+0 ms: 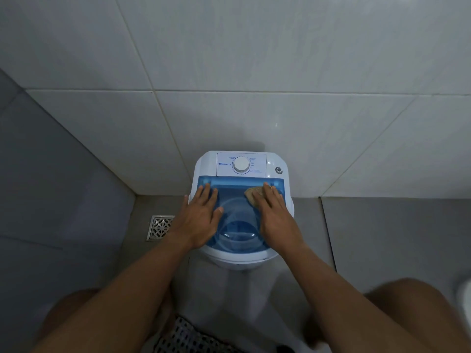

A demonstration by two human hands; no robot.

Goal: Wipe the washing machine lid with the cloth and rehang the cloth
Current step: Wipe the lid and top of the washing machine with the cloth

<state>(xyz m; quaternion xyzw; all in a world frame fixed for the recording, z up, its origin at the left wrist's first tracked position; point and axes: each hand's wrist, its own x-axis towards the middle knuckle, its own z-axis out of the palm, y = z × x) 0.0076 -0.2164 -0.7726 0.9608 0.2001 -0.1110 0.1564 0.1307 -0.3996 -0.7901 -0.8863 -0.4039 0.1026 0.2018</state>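
A small white washing machine [277, 159] stands against the tiled wall, with a see-through blue lid [238, 212] on top. My left hand [200, 216] lies flat on the lid's left side, fingers spread, holding nothing. My right hand [274, 214] presses flat on a brownish cloth [252, 193] at the lid's far right part. Most of the cloth is hidden under my fingers; only its left edge shows.
A white dial [241, 164] and a small round button [279, 170] sit on the control panel behind the lid. A metal floor drain [159, 227] lies left of the machine. My knees frame the bottom of the view. A white object [465, 299] shows at the right edge.
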